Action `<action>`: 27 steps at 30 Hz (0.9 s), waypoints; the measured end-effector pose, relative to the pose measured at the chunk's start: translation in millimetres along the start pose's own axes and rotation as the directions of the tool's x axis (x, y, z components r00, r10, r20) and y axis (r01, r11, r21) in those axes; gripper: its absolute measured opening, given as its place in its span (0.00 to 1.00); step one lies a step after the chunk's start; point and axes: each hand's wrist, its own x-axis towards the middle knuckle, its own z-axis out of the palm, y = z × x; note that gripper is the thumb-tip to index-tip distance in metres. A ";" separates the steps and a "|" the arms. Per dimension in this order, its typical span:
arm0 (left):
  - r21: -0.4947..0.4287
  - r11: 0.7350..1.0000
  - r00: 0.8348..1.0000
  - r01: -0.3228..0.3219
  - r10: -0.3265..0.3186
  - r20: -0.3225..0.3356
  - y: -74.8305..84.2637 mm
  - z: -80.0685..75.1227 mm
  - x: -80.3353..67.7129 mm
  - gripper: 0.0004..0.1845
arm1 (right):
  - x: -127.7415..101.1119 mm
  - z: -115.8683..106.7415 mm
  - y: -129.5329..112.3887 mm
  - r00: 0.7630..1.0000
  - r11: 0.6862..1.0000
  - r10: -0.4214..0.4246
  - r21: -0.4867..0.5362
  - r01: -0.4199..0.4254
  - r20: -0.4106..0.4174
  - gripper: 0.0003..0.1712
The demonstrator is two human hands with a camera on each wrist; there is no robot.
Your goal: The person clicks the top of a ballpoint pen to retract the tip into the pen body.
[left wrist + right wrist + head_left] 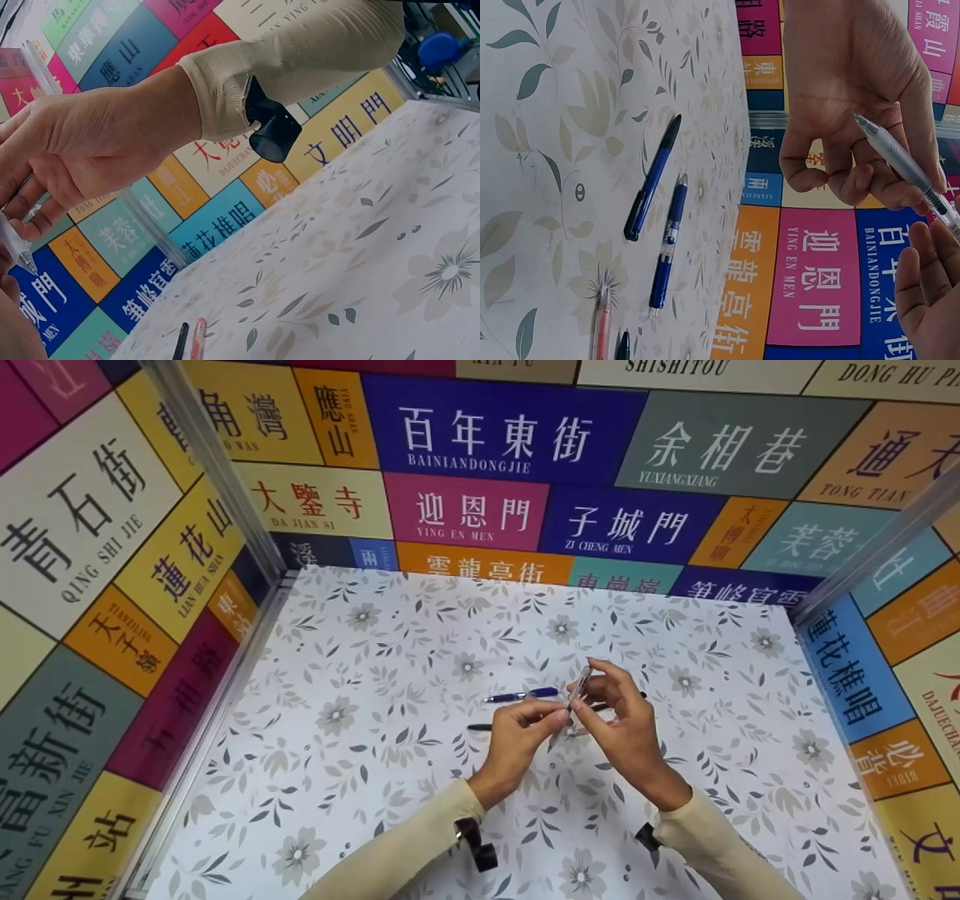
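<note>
Sleeves of cream fabric enter from the near edge of the head view, each wrist carrying a small black camera. From my remote seat I see both hands meeting above the middle of the floral table (375,825): the left hand (517,739) and the right hand (626,727) each pinch a clear pen (580,684), which stands tilted between their fingertips. Just beyond them on the table lies a blue pen (521,694), with a black pen (480,727) poking out to the left of the left hand. In the left wrist view, the right hand fills the upper left, fingers curled around the clear pen's tip end (16,251); a red pen (196,337) and a dark one lie on the table at the bottom edge. In the right wrist view, the left hand's fingers close around the clear pen's barrel (900,161), while two blue pens (652,180) lie side by side on the table. I judge the clear pen is mid-handling, neither visibly apart nor set down; the other pens lie untouched.
</note>
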 end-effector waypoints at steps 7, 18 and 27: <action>0.134 0.991 0.997 -0.020 0.011 0.071 4.7 -4.9 1.5 0.08 | 0.8 -1.8 -1.1 1.000 1.000 -0.027 0.002 0.027 0.012 0.39; 0.230 0.973 0.987 -0.031 -0.006 0.159 12.0 -11.1 5.5 0.08 | 0.1 -3.0 -2.2 1.000 0.998 -0.008 0.066 0.007 0.020 0.33; 0.246 0.969 0.989 -0.027 -0.010 0.150 14.3 -10.4 7.2 0.08 | 1.8 -1.3 -3.4 1.000 0.995 -0.029 0.099 0.027 0.009 0.32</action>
